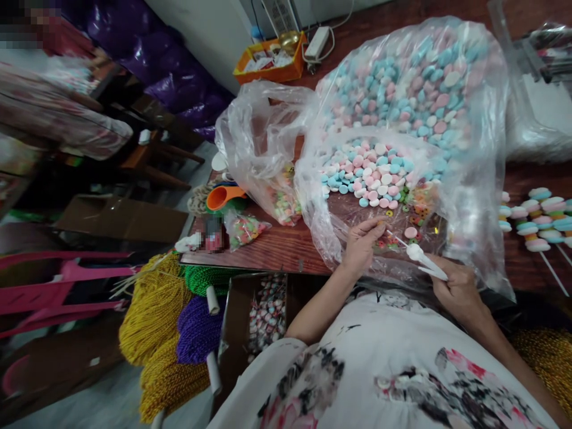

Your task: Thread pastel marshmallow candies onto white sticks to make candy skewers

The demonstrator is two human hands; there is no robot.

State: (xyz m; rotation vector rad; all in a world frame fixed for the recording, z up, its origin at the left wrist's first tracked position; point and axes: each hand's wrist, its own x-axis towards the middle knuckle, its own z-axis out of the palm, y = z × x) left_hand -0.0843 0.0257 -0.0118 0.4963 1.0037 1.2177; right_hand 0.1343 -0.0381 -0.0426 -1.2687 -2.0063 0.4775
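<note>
My right hand [456, 289] is closed around a thin white stick [434, 266] with a round white piece near its upper end. A fine white tip points from it toward my left hand [363, 245]. That hand has its thumb and fingers pinched together just above the tabletop; whatever lies between them is too small to make out. Beyond both hands, pink, blue and white button-shaped pieces [373, 173] spill from the mouth of a big see-through plastic bag [487, 137]. Small green, yellow and orange beads [420, 202] are scattered nearest my fingers.
An orange scoop [223, 198] and a small bag of beads [245, 229] lie at the table's left edge. Finished-looking stacks on sticks [538, 217] rest at the right. Yellow cord bundles [154, 310] and an open box [236, 316] stand below. Someone sits far left.
</note>
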